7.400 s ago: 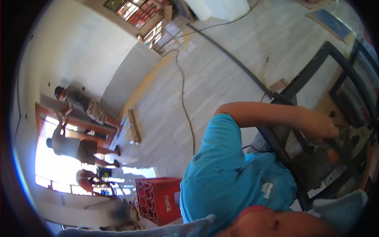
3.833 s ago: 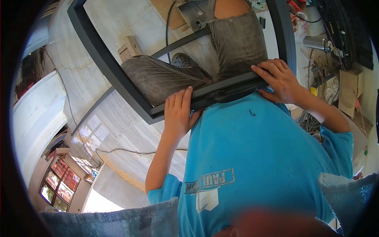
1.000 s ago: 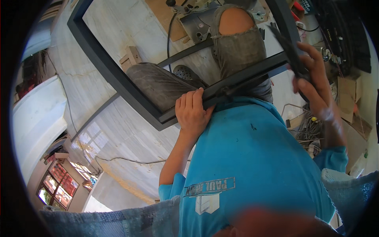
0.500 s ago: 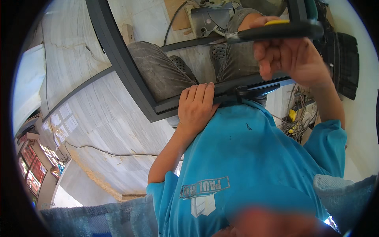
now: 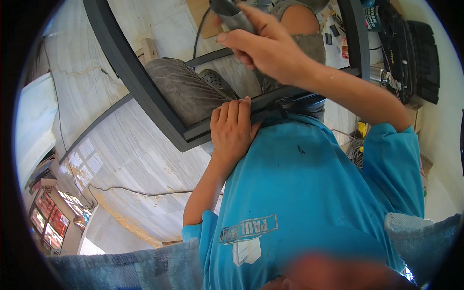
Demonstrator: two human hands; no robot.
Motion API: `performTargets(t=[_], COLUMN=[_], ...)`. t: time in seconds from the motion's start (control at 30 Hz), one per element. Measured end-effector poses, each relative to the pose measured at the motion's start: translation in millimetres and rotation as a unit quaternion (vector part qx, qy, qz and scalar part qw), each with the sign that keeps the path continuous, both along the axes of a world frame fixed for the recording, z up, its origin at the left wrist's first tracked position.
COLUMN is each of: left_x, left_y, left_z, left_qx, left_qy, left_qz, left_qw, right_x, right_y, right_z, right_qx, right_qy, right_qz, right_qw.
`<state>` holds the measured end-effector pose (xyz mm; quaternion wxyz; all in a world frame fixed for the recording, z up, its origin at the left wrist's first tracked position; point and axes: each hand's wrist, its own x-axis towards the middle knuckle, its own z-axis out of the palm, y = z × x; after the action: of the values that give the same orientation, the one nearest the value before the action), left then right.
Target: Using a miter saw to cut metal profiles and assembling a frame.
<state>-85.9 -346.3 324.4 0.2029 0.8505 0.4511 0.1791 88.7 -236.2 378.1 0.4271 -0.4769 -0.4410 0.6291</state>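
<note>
A large black rectangular metal frame (image 5: 159, 116) lies across my lap, its near-left corner toward the middle of the view. My left hand (image 5: 233, 124) is wrapped over the frame's near bar, fingers on top and thumb spread along the near side. Above the frame's opening, my right hand (image 5: 270, 46) is closed around a dark-handled tool (image 5: 239, 20). Its far end is cut off by the upper edge, and its working tip does not show. Beside my waist, a black object (image 5: 285, 107) rests against the near bar, partly hidden by the shirt.
Black cases (image 5: 420, 63) stand against the wall at the right. Tangled cables (image 5: 356, 150) lie below them. Small items (image 5: 333, 36) sit on the floor inside the frame's far right. A thin cord (image 5: 145, 194) crosses the tiled floor (image 5: 121, 159) at the left, near sawdust (image 5: 125, 223).
My right hand has swung leftward and away over the frame with the tool, which has turned so its end shows. My left hand and the frame have shifted slightly left in view.
</note>
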Motion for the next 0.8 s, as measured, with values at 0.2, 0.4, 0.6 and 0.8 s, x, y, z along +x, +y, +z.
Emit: performTargets(t=[0.2,0.4,0.6,0.8], left_x=[0.4,-0.8,-0.3,-0.7], left_y=[-1.2,-1.5,-0.3,-2.2], left_z=[-4.4,-8.2,-9.0,-6.4], left_qx=[0.022,0.029,0.038,0.007], left_qy=[0.026,0.042,0.038,0.037], left_qz=[-0.003,-0.012,-0.012,-0.008], left_qw=[0.999,0.999,0.999,0.999], right_x=[-21.5,-16.9,-22.6,-23.7], right_y=[-15.4,-21.7,-23.4,-24.8], right_z=[-24.8,-34.1,-32.4,-32.5], right_qx=[-0.026,-0.015,0.026,0.008], right_qy=[-0.097,-0.159,-0.182,-0.196], right_qz=[-0.041,-0.067,-0.103,-0.099], right_qw=[0.994,0.985,0.977,0.976])
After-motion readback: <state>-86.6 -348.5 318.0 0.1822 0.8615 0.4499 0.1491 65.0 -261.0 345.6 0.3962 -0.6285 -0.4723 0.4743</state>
